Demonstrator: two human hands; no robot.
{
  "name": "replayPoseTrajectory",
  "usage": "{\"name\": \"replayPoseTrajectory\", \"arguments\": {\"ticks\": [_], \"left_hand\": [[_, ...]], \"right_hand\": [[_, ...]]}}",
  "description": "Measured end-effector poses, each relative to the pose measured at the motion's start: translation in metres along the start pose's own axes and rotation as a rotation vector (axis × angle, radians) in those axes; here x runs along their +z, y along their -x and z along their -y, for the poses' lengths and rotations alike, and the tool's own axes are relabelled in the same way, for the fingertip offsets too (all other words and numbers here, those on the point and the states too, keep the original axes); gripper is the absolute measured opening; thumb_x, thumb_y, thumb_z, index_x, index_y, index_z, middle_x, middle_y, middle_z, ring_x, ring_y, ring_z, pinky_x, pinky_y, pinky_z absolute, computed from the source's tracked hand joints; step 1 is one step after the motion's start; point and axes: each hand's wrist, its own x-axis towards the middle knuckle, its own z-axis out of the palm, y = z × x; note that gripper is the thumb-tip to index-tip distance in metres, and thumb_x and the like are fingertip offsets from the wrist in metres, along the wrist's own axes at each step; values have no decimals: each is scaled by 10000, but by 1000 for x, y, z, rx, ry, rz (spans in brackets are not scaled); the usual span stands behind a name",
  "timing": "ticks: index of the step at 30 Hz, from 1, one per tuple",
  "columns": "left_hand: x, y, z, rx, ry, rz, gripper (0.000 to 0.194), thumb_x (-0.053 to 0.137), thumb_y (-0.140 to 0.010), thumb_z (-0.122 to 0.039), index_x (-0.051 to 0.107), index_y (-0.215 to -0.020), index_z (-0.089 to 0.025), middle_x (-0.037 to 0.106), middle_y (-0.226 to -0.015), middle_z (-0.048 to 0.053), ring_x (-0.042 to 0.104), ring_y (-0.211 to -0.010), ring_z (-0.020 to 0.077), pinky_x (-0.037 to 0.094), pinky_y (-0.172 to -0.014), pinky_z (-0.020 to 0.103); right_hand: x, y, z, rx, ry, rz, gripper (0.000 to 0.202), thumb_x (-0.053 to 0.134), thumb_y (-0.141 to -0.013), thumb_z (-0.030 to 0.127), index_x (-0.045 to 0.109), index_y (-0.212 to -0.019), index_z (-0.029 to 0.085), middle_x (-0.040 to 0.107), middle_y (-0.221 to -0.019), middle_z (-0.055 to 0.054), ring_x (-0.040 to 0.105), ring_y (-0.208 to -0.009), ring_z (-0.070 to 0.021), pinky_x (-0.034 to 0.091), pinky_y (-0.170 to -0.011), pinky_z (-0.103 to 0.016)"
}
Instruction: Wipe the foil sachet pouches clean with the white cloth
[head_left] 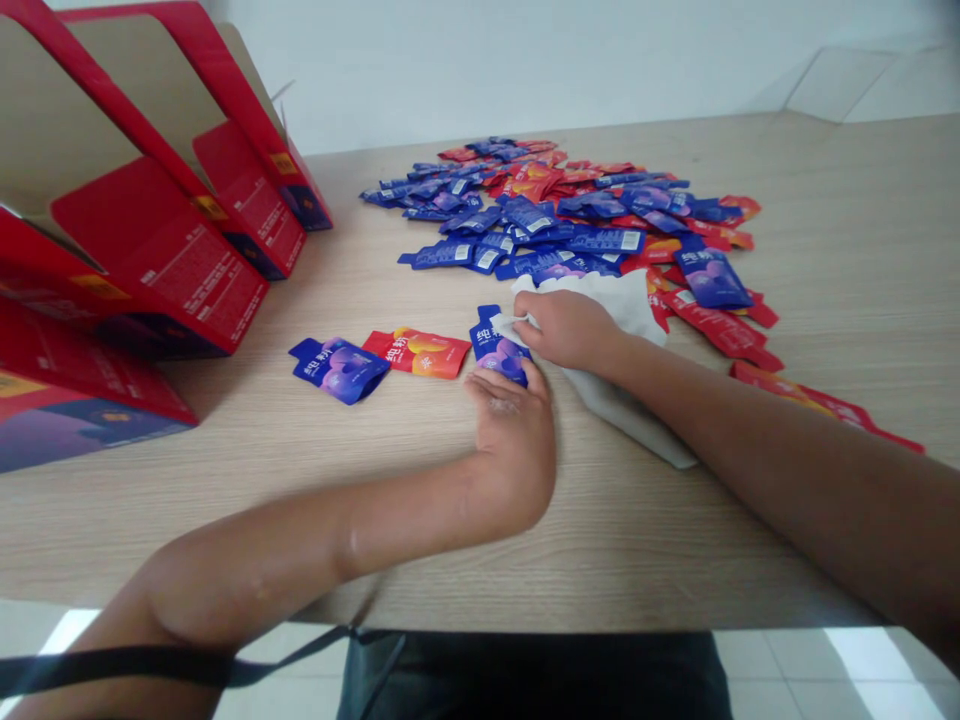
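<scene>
A blue pouch (501, 362) with purple print lies on the table in front of me. My left hand (511, 405) holds it at its lower edge, thumb and fingers on either side. My right hand (566, 325) is closed on a bunched corner of a white cloth (622, 400), which touches the upper right part of this pouch. The rest of the cloth spreads under my right wrist and forearm. To the left, a red pouch (424, 354) and another blue pouch (341, 370) lie in a row with the held one.
A heap of blue and red pouches (536, 215) covers the back middle of the table (300, 560). Several red pouches trail rightward, one (825, 400) beyond my right forearm. Red open boxes (187, 270) stand at the left. A white wall (562, 65) borders the far edge.
</scene>
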Motion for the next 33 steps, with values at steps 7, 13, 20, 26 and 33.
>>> {"name": "replayPoseTrajectory", "arguments": {"ticks": [7, 13, 20, 26, 33], "left_hand": [[3, -1, -1, -8, 61, -38, 510, 282, -908, 16, 469, -1379, -42, 601, -1230, 358, 636, -1133, 354, 493, -903, 523], [5, 0, 0, 10, 31, -60, 459, 293, -904, 7, 514, -1305, 34, 589, -1225, 381, 640, -1125, 358, 486, -919, 511], [5, 2, 0, -21, 38, -99, 497, 286, -912, -6, 438, -1385, -27, 660, -1149, 319, 663, -1073, 320, 519, -833, 469], [5, 1, -1, -9, -40, -71, 520, 290, -902, -10, 437, -1398, -69, 649, -1192, 305, 656, -1087, 315, 499, -868, 486], [3, 0, 0, 1, 1, -16, 522, 290, -924, -26, 410, -1429, -85, 611, -1235, 337, 652, -1101, 339, 506, -859, 481]], "right_hand": [[-12, 8, 13, -185, -183, -110, 285, 438, -911, 339, 630, -1034, 169, 707, -937, -82, 595, -810, -209, 312, -662, -294], [-1, 5, 12, -212, -134, 109, 278, 455, -902, 356, 642, -1012, 183, 707, -904, -80, 587, -789, -201, 298, -644, -283], [-1, 3, 10, -155, -71, 96, 272, 443, -906, 344, 631, -1026, 188, 711, -918, -93, 604, -789, -208, 283, -604, -285], [-1, 3, 10, -109, 4, 92, 280, 430, -918, 352, 624, -1041, 192, 717, -916, -100, 618, -778, -219, 272, -575, -290], [2, 1, 3, -21, 49, 41, 294, 427, -917, 358, 629, -1051, 191, 720, -890, -114, 630, -762, -240, 245, -550, -301]]}}
